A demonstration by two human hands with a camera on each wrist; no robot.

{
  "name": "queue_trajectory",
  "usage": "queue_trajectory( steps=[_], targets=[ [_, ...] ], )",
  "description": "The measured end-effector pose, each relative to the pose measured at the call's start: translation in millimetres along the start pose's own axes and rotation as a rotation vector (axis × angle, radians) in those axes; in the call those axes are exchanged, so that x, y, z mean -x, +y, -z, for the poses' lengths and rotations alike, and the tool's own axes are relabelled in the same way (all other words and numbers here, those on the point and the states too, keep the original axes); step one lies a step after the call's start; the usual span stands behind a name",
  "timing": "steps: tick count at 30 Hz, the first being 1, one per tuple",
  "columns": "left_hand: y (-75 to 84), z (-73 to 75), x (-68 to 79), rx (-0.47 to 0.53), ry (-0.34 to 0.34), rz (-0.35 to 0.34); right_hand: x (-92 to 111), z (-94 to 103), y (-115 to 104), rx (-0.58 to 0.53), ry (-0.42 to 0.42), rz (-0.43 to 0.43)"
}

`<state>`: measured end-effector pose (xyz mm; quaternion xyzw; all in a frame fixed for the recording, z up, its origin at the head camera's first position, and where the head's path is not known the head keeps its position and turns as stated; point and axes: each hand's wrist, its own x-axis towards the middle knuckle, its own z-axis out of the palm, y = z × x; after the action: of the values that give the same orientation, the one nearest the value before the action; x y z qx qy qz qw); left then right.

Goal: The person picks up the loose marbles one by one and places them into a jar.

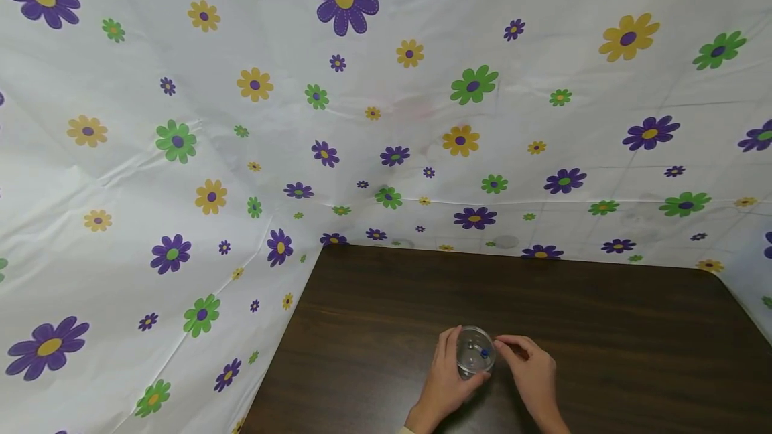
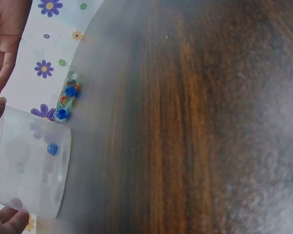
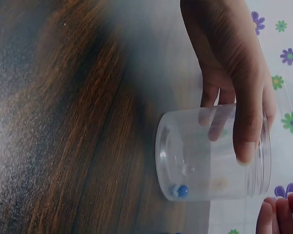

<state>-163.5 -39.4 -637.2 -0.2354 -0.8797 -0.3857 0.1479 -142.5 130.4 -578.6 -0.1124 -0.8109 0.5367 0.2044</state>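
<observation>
1. Jar [image 3: 205, 165]: upright on desk [image 1: 362, 327], blue marble [image 3: 182, 190] inside.
2. Left hand [image 1: 446, 375]: curled round jar.
3. Right hand [image 1: 533, 370]: fingertips together beside jar; hold unclear.
4. Step, presumably: filling; next move calls for clearing jar's edge.

The left grip [image 1: 445, 380] is curled, the right grip [image 1: 533, 370] bent inward.
</observation>
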Motion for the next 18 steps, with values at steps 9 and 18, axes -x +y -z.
queue_trajectory(
  steps=[9, 18],
  targets=[
    [-0.7, -0.1, 1.6, -0.002, -0.014, 0.018, -5, 13.1, 13, 0.04, -0.018, -0.044],
    [1.9, 0.7, 1.2, -0.003, -0.011, 0.028, -19, 41.8, 31, 0.132, -0.004, -0.137]
  ],
)
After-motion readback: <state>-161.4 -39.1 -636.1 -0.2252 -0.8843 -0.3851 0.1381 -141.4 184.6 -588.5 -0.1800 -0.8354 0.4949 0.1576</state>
